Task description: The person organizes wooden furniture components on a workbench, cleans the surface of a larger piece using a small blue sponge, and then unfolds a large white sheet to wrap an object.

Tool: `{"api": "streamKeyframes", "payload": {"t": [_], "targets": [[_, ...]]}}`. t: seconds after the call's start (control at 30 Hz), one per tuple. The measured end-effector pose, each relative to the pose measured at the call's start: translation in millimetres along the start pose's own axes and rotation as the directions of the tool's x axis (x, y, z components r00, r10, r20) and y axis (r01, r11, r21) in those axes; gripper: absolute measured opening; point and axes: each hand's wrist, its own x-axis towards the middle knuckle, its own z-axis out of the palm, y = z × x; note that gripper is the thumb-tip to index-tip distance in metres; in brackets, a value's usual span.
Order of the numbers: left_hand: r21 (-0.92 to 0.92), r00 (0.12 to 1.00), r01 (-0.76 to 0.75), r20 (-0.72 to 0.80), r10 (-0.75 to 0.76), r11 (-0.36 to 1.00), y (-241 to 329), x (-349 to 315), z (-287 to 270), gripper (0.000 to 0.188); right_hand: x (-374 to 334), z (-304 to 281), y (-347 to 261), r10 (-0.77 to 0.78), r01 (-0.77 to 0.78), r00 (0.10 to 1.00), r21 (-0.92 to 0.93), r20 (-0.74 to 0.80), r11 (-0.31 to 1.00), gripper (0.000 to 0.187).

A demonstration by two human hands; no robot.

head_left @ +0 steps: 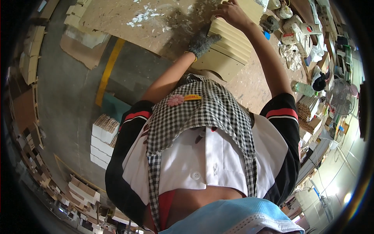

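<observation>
Cream-coloured grooved boards (232,41) lie on the worn brown worktable, overlapping one another, with a flatter notched piece (223,64) at the near end. My left hand (202,43), in a grey knitted glove, holds the left edge of the boards, its thumb over the top. Farther off, my bare right hand (233,15) rests on the far part of the boards with its fingers spread. The upper picture edge cuts off part of that hand and the boards' far end.
The paint-spotted worktable (128,19) stretches left. Beyond its near edge is a grey floor with a yellow line (110,72). White stacked pieces (104,130) stand on the left. Bags and cloths (290,54), a green bottle (304,89) and a fan (343,95) are at right.
</observation>
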Motion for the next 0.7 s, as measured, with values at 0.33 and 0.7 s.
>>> {"api": "streamKeyframes", "payload": {"t": [0.33, 0.7], "targets": [[-0.086, 0.999, -0.023, -0.035, 0.02, 0.996, -1, -3, -2, 0.068, 8, -7, -2, 0.035, -0.038, 0.989, 0.014, 0.147, 0.999, 0.02], [-0.113, 0.993, 0.111, 0.061, -0.104, 0.987, 5, -6, -8, 0.069, -3, -5, -5, 0.025, -0.008, 0.989, -0.109, 0.148, 0.994, 0.023]]}}
